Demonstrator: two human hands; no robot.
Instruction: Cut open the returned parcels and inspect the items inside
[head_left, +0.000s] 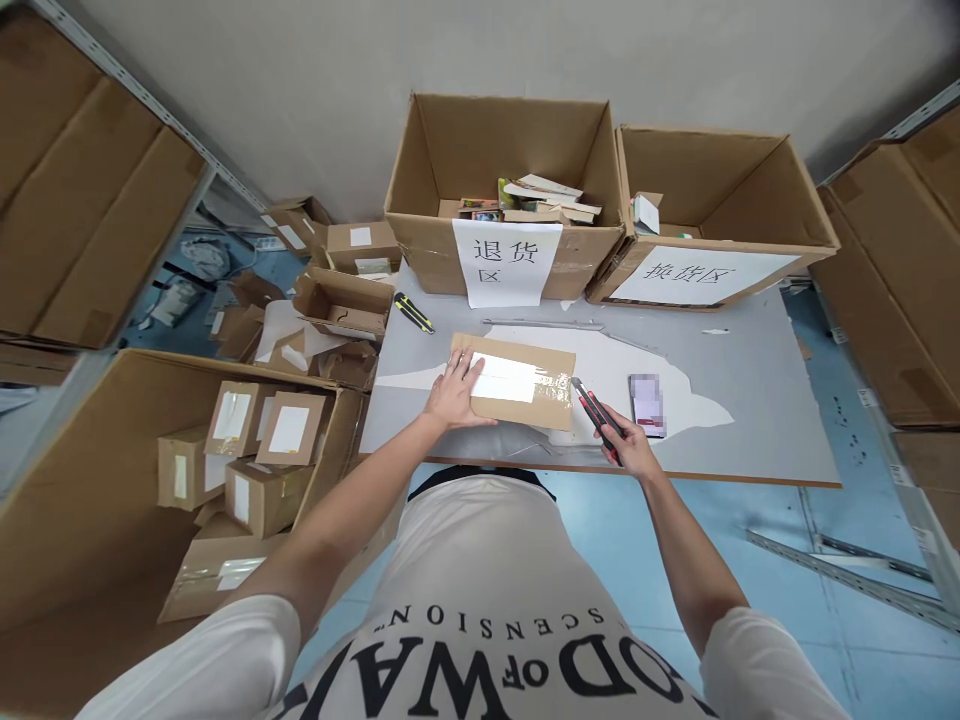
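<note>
A flat cardboard parcel [525, 355] with a white label and clear tape lies on the grey table [750, 350] in front of me. My left hand [454, 392] rests flat on its left end, fingers spread. My right hand [628, 447] grips a red and black utility knife [594, 410], whose tip touches the parcel's right edge.
Two big open cartons stand at the table's back, one [502, 150] with books and a paper sign, the other [712, 200] nearly bare. A yellow knife [413, 313] and a phone [647, 403] lie on the table. A large bin of small parcels [247, 450] sits on my left.
</note>
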